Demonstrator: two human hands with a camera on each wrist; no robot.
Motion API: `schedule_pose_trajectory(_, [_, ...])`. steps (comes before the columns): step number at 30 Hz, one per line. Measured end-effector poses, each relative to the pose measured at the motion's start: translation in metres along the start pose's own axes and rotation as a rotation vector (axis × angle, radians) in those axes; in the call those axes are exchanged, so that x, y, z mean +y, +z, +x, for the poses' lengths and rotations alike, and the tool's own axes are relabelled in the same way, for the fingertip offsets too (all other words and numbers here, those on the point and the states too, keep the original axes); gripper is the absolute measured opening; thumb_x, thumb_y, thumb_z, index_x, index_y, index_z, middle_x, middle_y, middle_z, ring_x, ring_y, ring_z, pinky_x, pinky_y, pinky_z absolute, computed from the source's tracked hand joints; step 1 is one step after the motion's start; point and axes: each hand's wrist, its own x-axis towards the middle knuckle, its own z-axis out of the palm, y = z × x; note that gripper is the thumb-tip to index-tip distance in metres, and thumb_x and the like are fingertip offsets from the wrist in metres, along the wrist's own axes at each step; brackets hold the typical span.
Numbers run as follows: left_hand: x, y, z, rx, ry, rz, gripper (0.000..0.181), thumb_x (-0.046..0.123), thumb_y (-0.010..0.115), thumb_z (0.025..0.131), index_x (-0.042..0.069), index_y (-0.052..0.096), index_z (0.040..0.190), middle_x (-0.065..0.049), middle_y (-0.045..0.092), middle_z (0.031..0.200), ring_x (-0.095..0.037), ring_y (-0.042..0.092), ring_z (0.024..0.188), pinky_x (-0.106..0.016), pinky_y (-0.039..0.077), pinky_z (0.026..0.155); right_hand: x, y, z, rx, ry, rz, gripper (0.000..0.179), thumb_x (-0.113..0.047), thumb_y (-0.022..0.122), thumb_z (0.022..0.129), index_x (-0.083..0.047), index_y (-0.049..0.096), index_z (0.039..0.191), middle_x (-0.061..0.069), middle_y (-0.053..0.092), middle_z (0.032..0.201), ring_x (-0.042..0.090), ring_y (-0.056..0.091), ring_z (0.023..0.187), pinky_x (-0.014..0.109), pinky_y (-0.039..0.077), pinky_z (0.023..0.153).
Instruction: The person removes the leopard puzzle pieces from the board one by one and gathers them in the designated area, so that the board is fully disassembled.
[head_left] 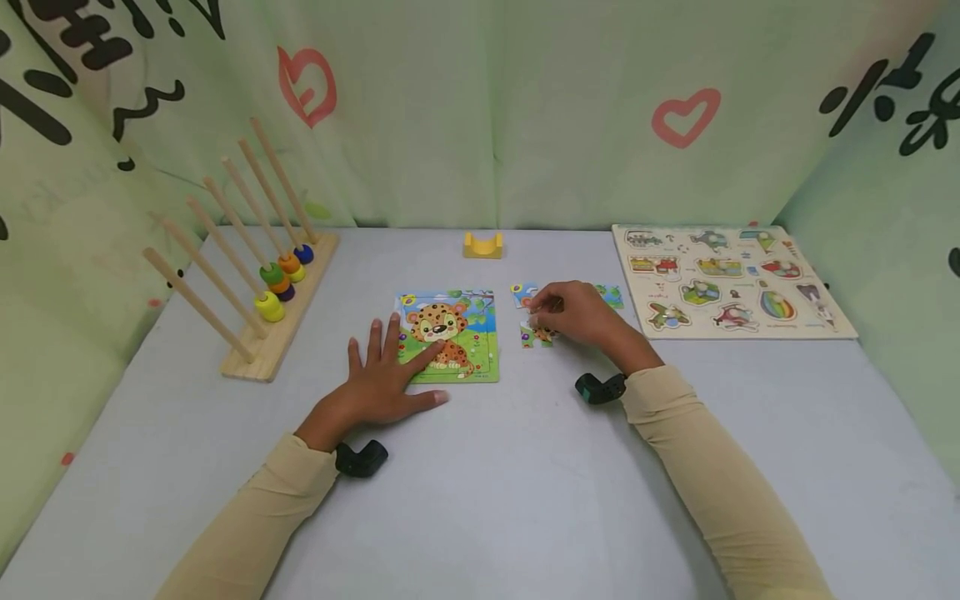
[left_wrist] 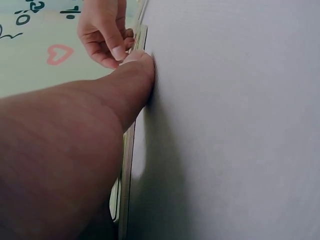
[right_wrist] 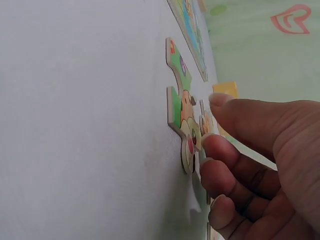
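My left hand point(head_left: 381, 383) lies with spread fingers on the lower left of a square leopard picture puzzle point(head_left: 480, 325); in the left wrist view its thumb point(left_wrist: 137, 67) runs along the board's edge. My right hand point(head_left: 573, 317) is over several loose jigsaw pieces to the right of that puzzle. In the right wrist view the thumb and index finger are bent and apart, with nothing between them, close to a green and orange jigsaw piece point(right_wrist: 173, 107). Another piece, blue and green point(head_left: 611, 296), shows past the hand, which hides part of the group.
A wooden peg rack point(head_left: 288, 333) with coloured beads stands at the left. A yellow curved block point(head_left: 483, 246) sits at the back middle. At the back right lies a wooden board of vehicle pictures point(head_left: 742, 325). A green curtain point(head_left: 487, 108) hangs behind the table.
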Motion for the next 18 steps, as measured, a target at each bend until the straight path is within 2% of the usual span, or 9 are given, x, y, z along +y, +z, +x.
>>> schedule_pose_trajectory(10, [0.0006,-0.0015,0.0008,-0.018,-0.001,-0.013,0.079,0.063,0.055,0.089,0.032,0.025,0.155,-0.027,-0.02,0.155,-0.047,-0.025,0.138,-0.071,-0.014,0.1,-0.0043,-0.0033,-0.0024,0.042,0.026,0.024,0.018,-0.015,0.06,0.097,-0.004,0.07,0.108,0.009,0.067,0.101,0.023,0.056,0.087,0.037,0.045,0.077])
schedule_pose_trajectory(18, [-0.0002,-0.0004,0.0012,-0.015,0.033,-0.048,0.078,0.061,0.057,0.09,0.034,0.024,0.155,-0.025,-0.023,0.155,-0.041,-0.027,0.139,-0.071,-0.017,0.098,-0.0057,-0.0021,0.001,0.041,0.021,0.066,0.019,-0.017,0.059,0.099,-0.004,0.07,0.108,0.008,0.068,0.104,0.021,0.056,0.091,0.036,0.045,0.08])
